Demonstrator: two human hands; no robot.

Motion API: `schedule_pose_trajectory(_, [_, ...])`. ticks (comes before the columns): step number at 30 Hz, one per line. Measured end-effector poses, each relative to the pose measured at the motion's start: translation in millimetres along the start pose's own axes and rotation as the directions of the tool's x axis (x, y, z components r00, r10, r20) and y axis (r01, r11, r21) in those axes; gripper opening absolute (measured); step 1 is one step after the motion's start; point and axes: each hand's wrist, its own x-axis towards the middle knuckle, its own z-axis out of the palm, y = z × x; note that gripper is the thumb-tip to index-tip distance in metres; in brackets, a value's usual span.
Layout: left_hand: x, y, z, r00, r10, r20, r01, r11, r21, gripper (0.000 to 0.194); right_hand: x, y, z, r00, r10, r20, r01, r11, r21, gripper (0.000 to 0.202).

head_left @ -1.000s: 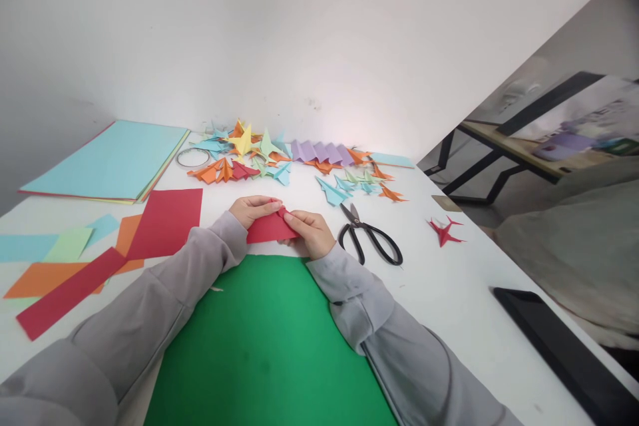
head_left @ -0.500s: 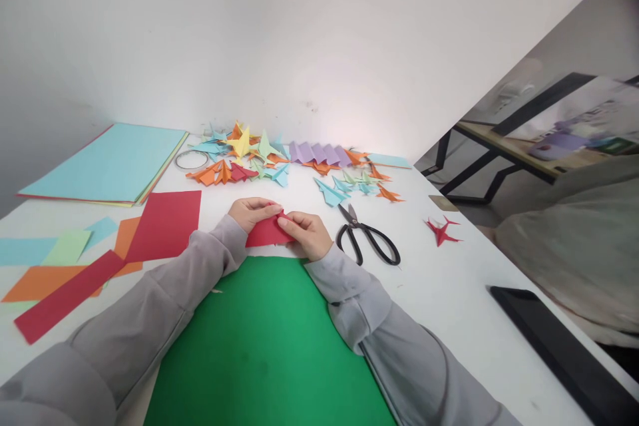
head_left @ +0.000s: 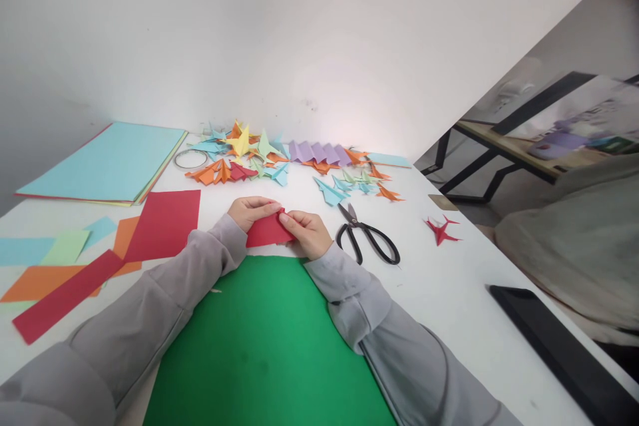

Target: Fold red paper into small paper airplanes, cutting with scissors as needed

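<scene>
Had red paper piece (head_left: 265, 233) in my left hand (head_left: 252, 212) and right hand (head_left: 309, 233), just beyond far edge of green sheet (head_left: 269, 333); both hands pinched closed on paper's upper edge. Judged it light, crisp, easily creased or torn: best held by edges, softly.

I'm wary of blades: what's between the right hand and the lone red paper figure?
The head view shows scissors between the right hand and that figure.
</scene>
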Motion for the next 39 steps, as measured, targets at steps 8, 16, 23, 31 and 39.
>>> schedule_pose_trajectory(8, [-2.2, 2.1, 0.9, 0.999, 0.029, -0.016, -0.028, 0.998, 0.059, 0.029, -2.0, -4.3, -0.5, 0.999, -0.035, -0.006, 0.035, 0.996, -0.078, 0.042])
schedule_pose_trajectory(16, [0.7, 0.2, -1.6, 0.999, 0.002, -0.034, 0.001, 0.994, 0.112, 0.032, -3.2, -8.0, 0.4, 0.998, -0.059, -0.009, 0.056, 0.984, -0.171, 0.042])
schedule_pose_trajectory(23, [-0.5, 0.7, 0.5, 0.998, 0.007, -0.069, 0.003, 0.991, 0.133, 0.031, -2.0, -7.1, 0.5, 0.998, -0.057, -0.008, 0.055, 0.982, -0.183, 0.043])
schedule_pose_trajectory(31, [-1.4, 0.5, 0.6, 0.998, 0.022, -0.065, -0.011, 0.988, 0.157, 0.030, -2.9, -8.1, 0.5, 0.997, -0.079, 0.003, 0.079, 0.980, -0.181, 0.043])
schedule_pose_trajectory(39, [-2.8, 0.2, 4.3, 0.996, 0.040, -0.083, -0.027, 0.988, 0.150, 0.030, -3.2, -10.2, 1.4, 0.996, -0.094, -0.009, 0.090, 0.978, -0.186, 0.045])
